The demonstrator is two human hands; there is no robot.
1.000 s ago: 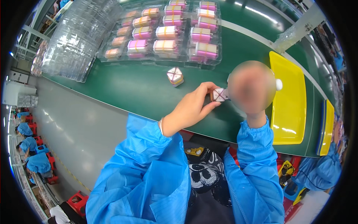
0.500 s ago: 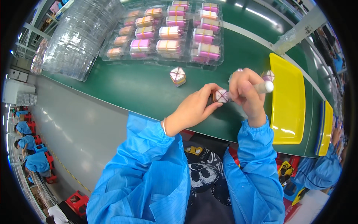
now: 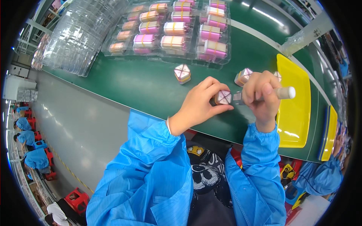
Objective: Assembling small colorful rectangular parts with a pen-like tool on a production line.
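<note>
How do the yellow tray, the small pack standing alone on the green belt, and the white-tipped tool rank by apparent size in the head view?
1. Yellow tray, clearly largest.
2. White-tipped tool; the right hand hides much of it.
3. Small pack, though close to the tool's visible part.

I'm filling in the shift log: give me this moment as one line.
left hand: holds small banded block | right hand: grips white-tipped tool against it | surface: green belt | nearby: yellow tray

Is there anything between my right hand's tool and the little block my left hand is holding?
Nothing visible. The left hand pinches the small block, and the white tool in the right hand already meets its side, on bare green belt.
</note>
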